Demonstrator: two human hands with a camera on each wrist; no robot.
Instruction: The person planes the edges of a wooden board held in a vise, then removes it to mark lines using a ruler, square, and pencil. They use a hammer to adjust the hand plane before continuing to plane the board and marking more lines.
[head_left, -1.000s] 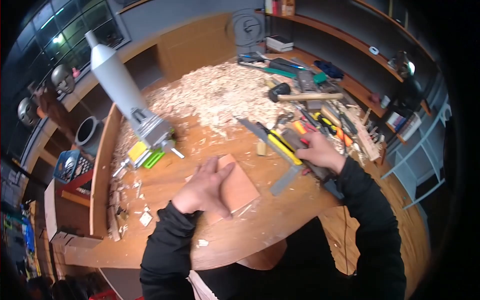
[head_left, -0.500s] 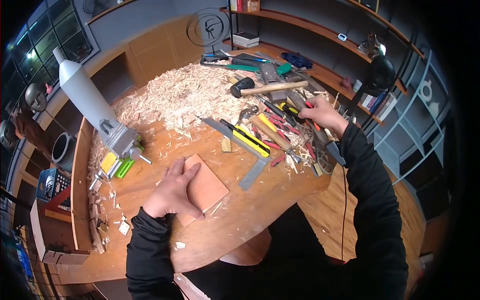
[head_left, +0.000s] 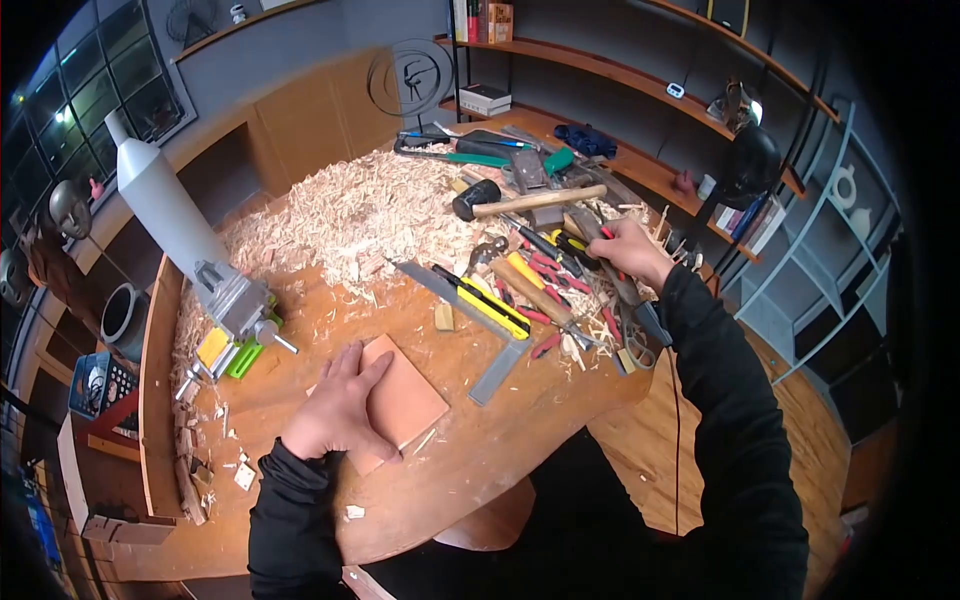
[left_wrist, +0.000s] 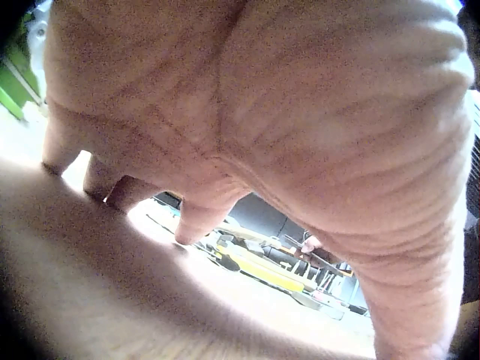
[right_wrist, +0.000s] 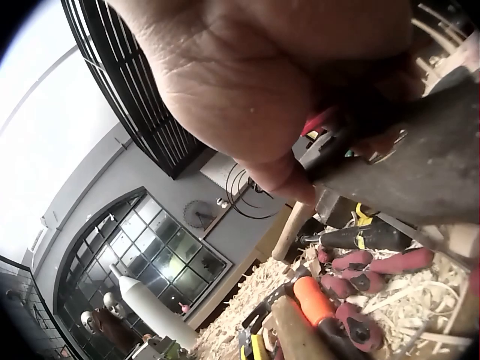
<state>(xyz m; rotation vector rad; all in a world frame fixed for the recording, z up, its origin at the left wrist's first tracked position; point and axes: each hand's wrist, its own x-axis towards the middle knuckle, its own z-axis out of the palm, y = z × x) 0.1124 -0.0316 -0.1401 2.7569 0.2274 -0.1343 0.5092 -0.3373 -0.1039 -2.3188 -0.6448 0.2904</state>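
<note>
My left hand (head_left: 345,405) rests spread on a flat, reddish-tan square board (head_left: 410,393) lying on the wooden table. In the left wrist view, its fingertips (left_wrist: 187,238) press down with the palm arched above. My right hand (head_left: 632,252) reaches into the tool pile at the right, fingers curled in a pinch at a red-handled tool (head_left: 607,233), mostly hidden by the hand. A long dark-grey tool (right_wrist: 420,161) lies right under that hand in the right wrist view. Between the hands are a yellow utility knife (head_left: 492,307) and a metal try square (head_left: 495,372).
Wood shavings (head_left: 340,215) cover the table's back. A black-headed mallet (head_left: 535,200), red-handled tools (head_left: 545,345) and scissors (head_left: 638,352) crowd the right side. At the left stands a vise (head_left: 240,305) by a grey cylinder (head_left: 165,190). A small wood block (head_left: 444,317) lies mid-table.
The right hand has moved away and to the right from beside the utility knife, deeper into the tools. The left hand stays on the board. The head view has turned rightward.
</note>
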